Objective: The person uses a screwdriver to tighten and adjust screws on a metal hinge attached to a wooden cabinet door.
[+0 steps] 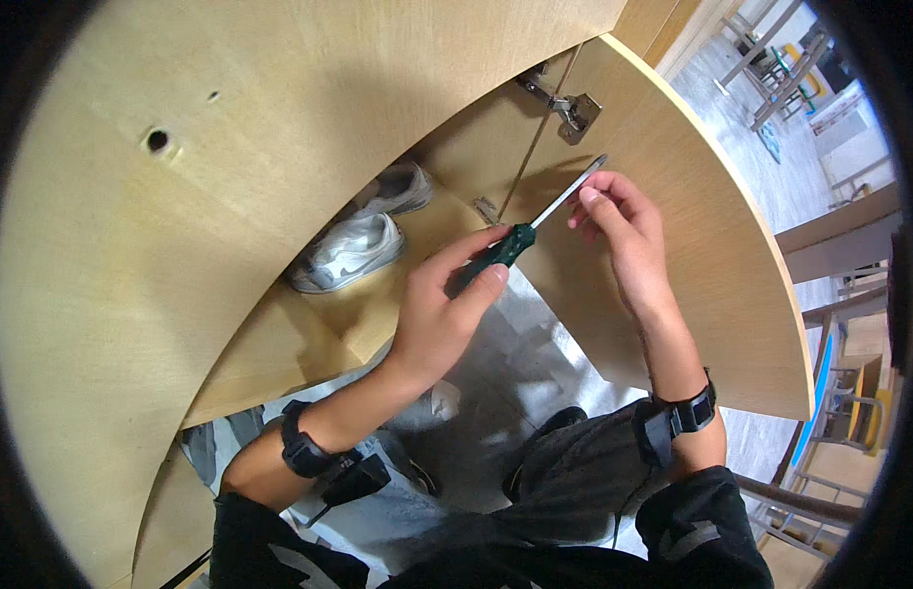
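A screwdriver [564, 196] with a dark green handle and a metal shaft is held in my left hand [439, 302], fingers and thumb wrapped around the handle. Its tip points up and to the right. Close beside the shaft, near the tip, is my right hand [623, 231], thumb and fingers curled together; whatever they may hold is too small to make out. Beyond the tip, a metal hinge [576, 118] joins the open wooden door [692, 226] to the cabinet. Lower down, a small metal hinge part [486, 209] sits by the door's edge.
White and grey sneakers [353, 253] stand on the cabinet shelf [290, 339]. A broad wooden panel [250, 118] with a round hole fills the upper left. My legs are below, over a grey tiled floor [476, 368]. Desks and chairs [849, 402] stand at the right.
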### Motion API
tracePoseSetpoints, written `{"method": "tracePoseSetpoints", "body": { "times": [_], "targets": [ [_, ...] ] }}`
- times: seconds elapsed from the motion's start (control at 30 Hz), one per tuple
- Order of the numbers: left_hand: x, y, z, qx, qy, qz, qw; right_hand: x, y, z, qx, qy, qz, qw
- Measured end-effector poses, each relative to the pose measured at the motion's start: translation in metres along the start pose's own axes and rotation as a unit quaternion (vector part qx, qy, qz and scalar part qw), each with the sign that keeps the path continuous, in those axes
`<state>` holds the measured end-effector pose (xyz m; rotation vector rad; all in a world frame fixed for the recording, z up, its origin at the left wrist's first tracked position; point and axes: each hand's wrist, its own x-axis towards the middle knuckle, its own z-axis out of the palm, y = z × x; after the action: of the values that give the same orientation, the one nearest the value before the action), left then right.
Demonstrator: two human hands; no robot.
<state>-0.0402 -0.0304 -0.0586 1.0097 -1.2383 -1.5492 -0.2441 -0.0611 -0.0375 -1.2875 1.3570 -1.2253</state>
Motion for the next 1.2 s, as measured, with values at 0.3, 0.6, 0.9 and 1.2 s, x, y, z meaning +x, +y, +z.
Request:
{"method": "tracePoseSetpoints", "body": {
  "times": [0.3,0.6,0.9,1.2],
  "targets": [
    [-0.008,0.002,-0.018,-0.035,0.039,-0.034,0.998,-0.006,-0.004,0.025,-0.043,0.083,-0.11,0.99],
    [-0.002,0.002,-0.015,-0.038,0.05,-0.031,0.998,-0.006,-0.011,0.011,0.066,0.023,-0.075,0.995],
    [0.013,0.013,-0.004,0.097,0.032,0.136,0.985,-0.009,-0.006,0.044,0.166,-0.117,0.041,0.978],
    [0.019,0.026,-0.008,0.315,0.06,0.302,0.898,-0.008,-0.002,0.04,0.146,-0.153,0.009,0.977]
  ]
}}
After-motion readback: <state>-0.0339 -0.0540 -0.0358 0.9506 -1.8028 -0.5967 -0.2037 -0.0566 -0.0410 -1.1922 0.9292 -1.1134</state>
